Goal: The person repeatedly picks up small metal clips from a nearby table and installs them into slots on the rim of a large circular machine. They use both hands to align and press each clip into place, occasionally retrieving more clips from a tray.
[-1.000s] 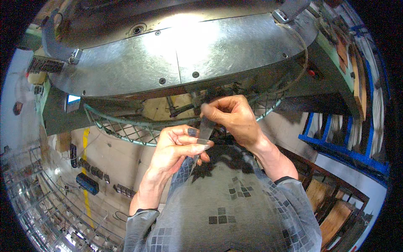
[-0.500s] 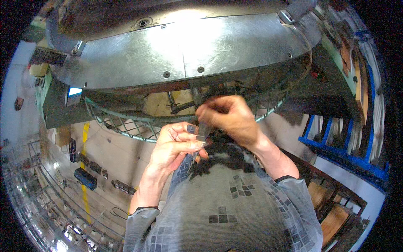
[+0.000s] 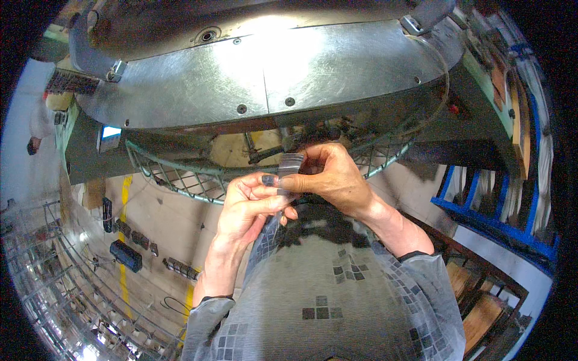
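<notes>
A thin, greyish strip with a shiny surface (image 3: 291,162) stands up between my hands, in front of my lap. My left hand (image 3: 241,207) pinches its lower part between thumb and fingers; a dark wrap covers one of that hand's fingertips. From the other side my right hand (image 3: 340,183) grips the same strip, thumb across its front and fingers curled behind. The fingertips of both hands nearly meet. What the strip is made for I cannot make out. Just beyond the hands lies the curved metal plate (image 3: 186,84) of a machine, fixed with dark screws.
Beneath the plate runs a green lattice guard (image 3: 186,183). A small lit screen (image 3: 110,132) sits at the left. On the right stands a blue rack (image 3: 494,222) with pale items, near wooden pieces (image 3: 481,316). Dark blue and black objects (image 3: 126,256) lie on the floor at left.
My right hand, blurred by motion before, has come to rest lower on the strip with its thumb across it. My left hand stays nearly in place.
</notes>
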{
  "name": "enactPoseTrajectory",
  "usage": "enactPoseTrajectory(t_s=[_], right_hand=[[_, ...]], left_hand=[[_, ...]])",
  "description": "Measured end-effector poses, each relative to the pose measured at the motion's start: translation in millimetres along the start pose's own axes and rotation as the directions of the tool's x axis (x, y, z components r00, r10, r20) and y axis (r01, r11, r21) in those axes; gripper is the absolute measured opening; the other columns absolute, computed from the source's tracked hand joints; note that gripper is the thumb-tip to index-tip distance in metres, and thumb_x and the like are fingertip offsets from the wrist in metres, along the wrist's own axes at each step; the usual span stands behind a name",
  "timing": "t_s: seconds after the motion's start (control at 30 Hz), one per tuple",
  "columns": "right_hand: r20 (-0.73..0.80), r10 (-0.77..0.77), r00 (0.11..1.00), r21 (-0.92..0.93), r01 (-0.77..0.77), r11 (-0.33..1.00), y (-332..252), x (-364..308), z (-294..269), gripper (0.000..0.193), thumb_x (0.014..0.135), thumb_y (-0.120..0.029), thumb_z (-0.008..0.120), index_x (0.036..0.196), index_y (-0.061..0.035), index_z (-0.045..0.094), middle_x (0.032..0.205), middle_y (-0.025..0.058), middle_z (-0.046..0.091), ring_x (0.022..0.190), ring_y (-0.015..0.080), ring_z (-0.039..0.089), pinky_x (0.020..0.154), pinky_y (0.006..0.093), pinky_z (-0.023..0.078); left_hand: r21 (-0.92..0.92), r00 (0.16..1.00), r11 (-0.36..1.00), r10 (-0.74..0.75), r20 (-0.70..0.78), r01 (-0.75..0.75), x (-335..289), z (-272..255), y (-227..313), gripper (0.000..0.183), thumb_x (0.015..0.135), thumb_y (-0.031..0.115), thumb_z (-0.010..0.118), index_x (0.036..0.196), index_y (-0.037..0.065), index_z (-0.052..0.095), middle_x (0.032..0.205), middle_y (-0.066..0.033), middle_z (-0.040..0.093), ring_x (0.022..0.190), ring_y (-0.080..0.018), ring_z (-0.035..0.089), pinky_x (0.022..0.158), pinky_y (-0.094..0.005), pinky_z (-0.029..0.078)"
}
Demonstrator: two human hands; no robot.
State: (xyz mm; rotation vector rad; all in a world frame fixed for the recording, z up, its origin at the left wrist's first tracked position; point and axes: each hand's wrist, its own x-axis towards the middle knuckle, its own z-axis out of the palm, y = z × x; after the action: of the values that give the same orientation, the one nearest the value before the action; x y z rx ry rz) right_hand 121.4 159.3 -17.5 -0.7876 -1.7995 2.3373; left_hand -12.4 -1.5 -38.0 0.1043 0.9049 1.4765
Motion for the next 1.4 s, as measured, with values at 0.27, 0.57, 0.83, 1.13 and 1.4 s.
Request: enactPoseTrajectory(t_s=[0.27,0.57,0.83,1.13,1.4], right_hand=[[-0.058,-0.011,0.998,0.0,0.011,1.0,9.2,4.8,-2.5,0.033,0.085,-0.028,0.082,0.073,0.0,0.071,0.063,-0.0015,0.063,0.059,0.004,0.053,0.052,0.0246,0.04],[-0.097,-0.085,0.992,-0.059,0.08,0.995,2.7,4.5,-5.7,0.028,0.089,-0.026,0.077,0.085,0.0022,0.076,0.072,0.0026,0.071,0.067,0.005,0.06,0.059,0.0251,0.049],[-0.172,-0.022,0.985,0.044,0.03,0.999,-3.5,3.7,-13.4,0.023,0.094,-0.022,0.073,0.097,0.0015,0.075,0.089,0.0031,0.074,0.077,0.0072,0.062,0.073,0.0255,0.05],[-0.205,-0.027,0.978,0.18,0.065,0.981,-2.7,2.3,-14.0,0.025,0.092,-0.019,0.077,0.1,0.0045,0.075,0.087,0.0038,0.073,0.078,0.0061,0.063,0.07,0.0256,0.052],[0.013,0.093,0.996,0.022,-0.093,0.995,-7.9,0.4,-16.9,0.023,0.09,-0.015,0.074,0.102,0.0043,0.075,0.094,0.0084,0.076,0.086,0.0088,0.067,0.076,0.0251,0.054]], left_hand=[[-0.011,1.0,1.0,0.012,0.003,-0.012,0.7,0.3,-1.0,0.027,0.082,-0.003,0.076,0.107,-0.004,0.066,0.099,-0.0215,0.074,0.073,-0.0283,0.075,0.06,-0.0339,0.061],[0.052,0.988,0.992,0.122,-0.096,-0.117,3.9,14.2,-8.3,0.028,0.083,-0.007,0.074,0.11,-0.003,0.067,0.1,-0.0218,0.075,0.075,-0.0304,0.076,0.063,-0.0364,0.064],[0.059,0.991,0.991,0.123,-0.043,-0.121,5.0,12.2,-9.0,0.027,0.082,-0.007,0.076,0.107,-0.001,0.067,0.1,-0.0242,0.074,0.072,-0.0303,0.075,0.059,-0.0367,0.062],[-0.038,0.997,0.996,0.079,-0.022,-0.08,1.1,7.3,-4.4,0.03,0.081,-0.006,0.077,0.108,0.002,0.068,0.099,-0.0249,0.074,0.071,-0.0298,0.074,0.059,-0.0381,0.06],[0.252,0.942,0.953,0.23,-0.244,-0.168,5.8,24.0,-16.1,0.023,0.083,-0.008,0.075,0.104,-0.003,0.066,0.095,-0.0189,0.075,0.076,-0.0255,0.075,0.068,-0.0312,0.062]])
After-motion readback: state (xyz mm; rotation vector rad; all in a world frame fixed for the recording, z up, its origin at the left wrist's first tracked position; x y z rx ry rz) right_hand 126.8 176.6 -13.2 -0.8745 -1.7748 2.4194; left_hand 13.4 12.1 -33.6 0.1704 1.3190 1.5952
